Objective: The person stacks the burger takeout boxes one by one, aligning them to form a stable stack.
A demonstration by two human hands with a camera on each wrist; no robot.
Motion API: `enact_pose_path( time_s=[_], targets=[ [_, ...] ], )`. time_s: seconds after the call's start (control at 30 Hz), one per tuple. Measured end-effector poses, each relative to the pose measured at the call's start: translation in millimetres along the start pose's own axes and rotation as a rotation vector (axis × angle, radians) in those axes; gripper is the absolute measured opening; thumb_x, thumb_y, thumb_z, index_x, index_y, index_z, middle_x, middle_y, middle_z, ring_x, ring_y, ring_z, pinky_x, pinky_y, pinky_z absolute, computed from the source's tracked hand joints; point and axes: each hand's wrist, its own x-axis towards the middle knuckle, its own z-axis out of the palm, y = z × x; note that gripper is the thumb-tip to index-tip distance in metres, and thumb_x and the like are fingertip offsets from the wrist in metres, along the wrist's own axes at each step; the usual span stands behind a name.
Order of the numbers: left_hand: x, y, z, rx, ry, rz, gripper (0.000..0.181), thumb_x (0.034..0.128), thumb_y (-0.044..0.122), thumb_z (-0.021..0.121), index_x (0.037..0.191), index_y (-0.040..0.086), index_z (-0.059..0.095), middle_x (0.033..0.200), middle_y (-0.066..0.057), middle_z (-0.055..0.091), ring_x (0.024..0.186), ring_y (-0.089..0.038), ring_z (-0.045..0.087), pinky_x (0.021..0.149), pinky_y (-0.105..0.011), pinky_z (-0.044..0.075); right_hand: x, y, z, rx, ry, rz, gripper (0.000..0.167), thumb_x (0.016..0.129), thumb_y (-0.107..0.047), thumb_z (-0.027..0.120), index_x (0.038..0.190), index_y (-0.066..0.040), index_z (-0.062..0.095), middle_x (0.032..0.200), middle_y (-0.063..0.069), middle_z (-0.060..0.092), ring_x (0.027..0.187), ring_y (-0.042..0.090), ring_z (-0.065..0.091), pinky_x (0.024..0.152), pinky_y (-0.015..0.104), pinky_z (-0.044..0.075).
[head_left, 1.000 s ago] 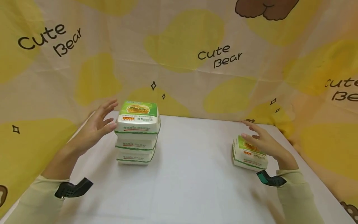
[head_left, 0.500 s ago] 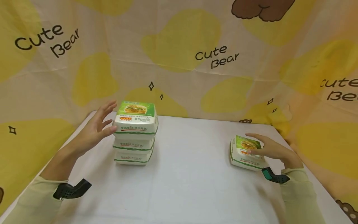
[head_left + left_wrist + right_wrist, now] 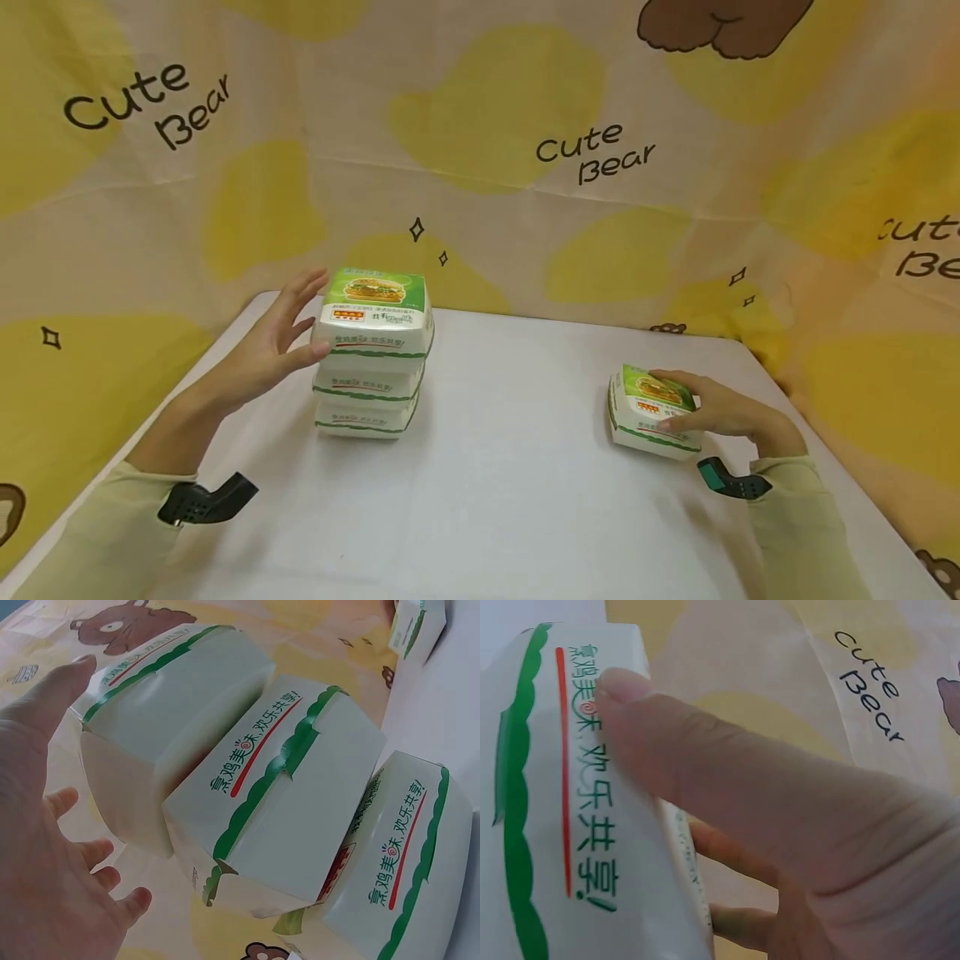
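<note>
Three white and green burger boxes stand stacked on the left in the head view, the top box (image 3: 375, 312) over a middle box (image 3: 367, 384) and a bottom box (image 3: 363, 418). My left hand (image 3: 262, 350) is at the stack's left side, fingers spread, the thumb by the top box's front corner; touching or not, I cannot tell. On the right, my right hand (image 3: 723, 408) grips a single burger box (image 3: 648, 417). In the right wrist view its thumb (image 3: 641, 712) lies on the lettered front face, and the other fingers (image 3: 735, 855) are partly hidden.
A white tabletop (image 3: 510, 467) lies under the boxes, with a wide stretch between the stack and the single box. Behind and beside it hangs a yellow-patterned cloth (image 3: 480, 167) with "Cute Bear" lettering. Black straps (image 3: 206, 500) sit on both wrists.
My right hand came down onto the single box and took hold of it; the box has shifted slightly left. The left hand stays beside the stack.
</note>
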Motion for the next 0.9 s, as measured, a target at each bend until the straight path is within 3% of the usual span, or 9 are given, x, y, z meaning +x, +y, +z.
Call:
enact_pose_path(
  time_s=[0.07,0.2,0.53,0.73,0.8,0.9],
  targets=[
    [1.4,-0.8,0.8,0.001,0.001,0.004,0.092,0.0931,0.006,0.065,0.162,0.031,0.009,0.172,-0.004,0.007,0.158,-0.035,0.004,0.119,-0.072,0.010,0.2,-1.9,2.1,0.007,0.006,0.000,0.089,0.085,-0.030,0.079,0.155,-0.001,0.032,0.154,0.037,0.031,0.125,0.044,0.044,0.099,0.063,0.042],
    [1.8,-1.9,1.9,0.010,0.005,0.005,0.097,0.0894,0.006,0.069,0.162,0.029,0.010,0.172,-0.002,0.009,0.158,-0.030,0.006,0.123,-0.065,0.013,3.6,-3.7,5.4,0.023,0.009,-0.008,0.091,0.084,-0.029,0.079,0.156,0.000,0.030,0.155,0.036,0.028,0.123,0.043,0.043,0.099,0.061,0.043],
    [3.5,-7.0,2.1,0.019,0.002,0.010,0.102,0.0862,0.006,0.073,0.162,0.031,0.010,0.172,-0.006,0.010,0.158,-0.034,0.005,0.119,-0.072,0.012,6.8,-8.0,10.4,0.021,-0.020,0.049,0.099,0.083,-0.036,0.080,0.160,-0.008,0.024,0.158,0.034,0.023,0.127,0.045,0.040,0.101,0.066,0.042],
    [4.7,-9.1,2.4,0.021,-0.010,0.000,0.102,0.0863,0.006,0.073,0.162,0.032,0.010,0.171,-0.006,0.011,0.158,-0.033,0.007,0.119,-0.071,0.014,8.6,-11.3,12.8,0.034,-0.017,0.042,0.100,0.082,-0.036,0.081,0.160,-0.007,0.024,0.158,0.035,0.022,0.128,0.046,0.038,0.103,0.070,0.038],
    [4.4,-9.7,2.0,0.018,-0.017,-0.004,0.102,0.0871,0.006,0.073,0.162,0.033,0.009,0.171,-0.007,0.013,0.157,-0.031,0.010,0.120,-0.068,0.015,9.3,-12.8,13.5,0.039,-0.015,0.038,0.100,0.083,-0.036,0.080,0.160,-0.007,0.024,0.158,0.035,0.022,0.129,0.047,0.037,0.104,0.073,0.036],
    [4.0,-11.1,1.7,0.016,-0.026,-0.002,0.101,0.0885,0.004,0.071,0.162,0.033,0.008,0.170,-0.007,0.017,0.154,-0.022,0.020,0.125,-0.042,0.023,10.3,-14.9,14.5,0.047,-0.005,0.024,0.098,0.083,-0.035,0.080,0.159,-0.006,0.025,0.158,0.035,0.023,0.130,0.047,0.037,0.105,0.075,0.035]
  ],
)
